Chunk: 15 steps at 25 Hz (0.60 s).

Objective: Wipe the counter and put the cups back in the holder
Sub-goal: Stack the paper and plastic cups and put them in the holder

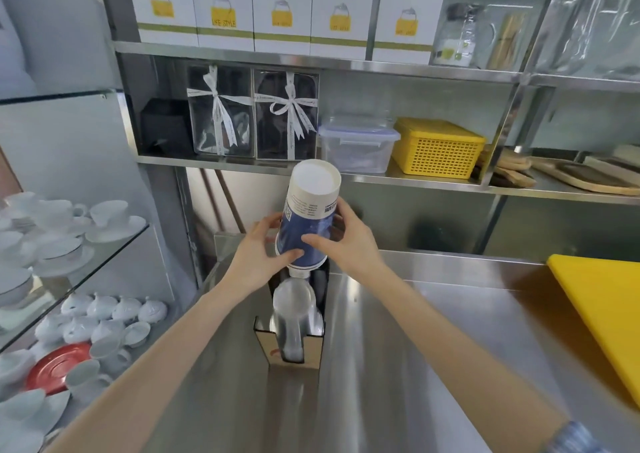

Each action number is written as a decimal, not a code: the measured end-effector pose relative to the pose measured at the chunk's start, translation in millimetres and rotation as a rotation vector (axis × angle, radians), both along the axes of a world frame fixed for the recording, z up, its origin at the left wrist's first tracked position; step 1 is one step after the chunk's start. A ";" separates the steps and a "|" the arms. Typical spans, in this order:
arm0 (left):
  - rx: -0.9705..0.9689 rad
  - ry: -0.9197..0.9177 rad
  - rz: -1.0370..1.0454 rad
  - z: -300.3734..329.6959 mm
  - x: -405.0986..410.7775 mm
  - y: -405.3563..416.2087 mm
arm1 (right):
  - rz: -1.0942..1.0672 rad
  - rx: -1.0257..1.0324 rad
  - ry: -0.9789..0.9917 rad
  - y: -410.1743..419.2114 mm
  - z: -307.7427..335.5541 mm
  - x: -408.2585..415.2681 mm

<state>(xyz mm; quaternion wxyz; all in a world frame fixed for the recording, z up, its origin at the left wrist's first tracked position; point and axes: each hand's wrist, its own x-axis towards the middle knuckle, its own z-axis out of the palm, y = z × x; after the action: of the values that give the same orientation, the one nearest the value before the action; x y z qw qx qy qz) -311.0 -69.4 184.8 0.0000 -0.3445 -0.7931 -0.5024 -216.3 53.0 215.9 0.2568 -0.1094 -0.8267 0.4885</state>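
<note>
- A stack of blue-and-white paper cups (pixel 306 217), nested and upturned so the closed white base faces up and toward the shelves, is held over the rear end of the cup holder (pixel 294 340); its long axis runs near upright, the top tipped slightly away from the person and the open mouths pointing down into the holder.
- The left hand (pixel 259 255) is curled partway round the stack's lower left side, thumb across the front; the right hand (pixel 343 241) clasps the right side, its fingers wrapped behind and thumb in front; both are closed on the cups.
- In front of the stack, clear plastic cups (pixel 294 317) already lie in the holder's slot; the step in hand appears to be returning cups, and the next move likely calls for lining the stack up with the slot and easing it down squarely.
- The holder sits on the steel counter (pixel 398 348), bare and shiny around it; right of the holder lies a yellow board (pixel 602 321).
</note>
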 end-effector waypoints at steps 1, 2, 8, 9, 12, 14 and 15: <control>-0.012 -0.006 0.003 -3.8 -6.8 3.2 | 0.004 0.014 -0.004 3.1 -3.3 -6.5; -0.023 -0.012 0.005 -7.9 -12.7 6.6 | 0.005 0.030 -0.007 5.7 -6.8 -12.4; -0.117 -0.051 -0.010 -30.2 -40.1 21.2 | 0.003 0.060 -0.058 20.1 -32.2 -40.1; -0.147 -0.051 -0.016 -33.8 -42.9 22.9 | 0.006 0.056 -0.072 21.7 -36.7 -42.5; -0.224 -0.008 -0.026 -42.8 -43.6 24.2 | 0.017 0.073 -0.133 25.2 -52.5 -45.3; -0.224 0.021 -0.041 -41.7 -41.5 22.7 | 0.033 0.142 -0.158 27.5 -59.0 -44.3; -0.220 0.035 -0.052 -39.7 -40.3 21.0 | 0.041 0.174 -0.175 27.7 -59.7 -42.1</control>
<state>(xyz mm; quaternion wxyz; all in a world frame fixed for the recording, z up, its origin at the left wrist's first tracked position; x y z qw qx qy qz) -351.3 -48.4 145.1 -0.0371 -0.3717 -0.8339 -0.4063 -258.4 80.7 156.1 0.1819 -0.1119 -0.8874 0.4085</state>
